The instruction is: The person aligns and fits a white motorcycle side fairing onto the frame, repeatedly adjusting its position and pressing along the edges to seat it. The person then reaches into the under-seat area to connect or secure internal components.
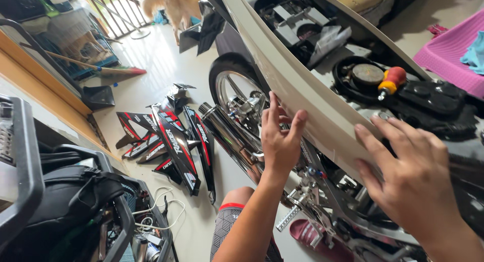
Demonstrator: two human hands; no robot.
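Cream-white side panel is pressed against the motorcycle frame by left hand and right hand, fingers flat and spread, gripping nothing; seating its edge appears to need even pressure.

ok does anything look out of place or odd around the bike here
Yes. A heap of black-and-red body panels lies off the bike on the floor, and a red-and-yellow screwdriver sits loose in the open frame. Both hands, left and right, press the white side panel.

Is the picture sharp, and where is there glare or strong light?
Head view: both hands, left hand and right hand, look sharp on the white panel; daylight washes out the floor near the gate; bright reflections on the chrome exhaust pipe.
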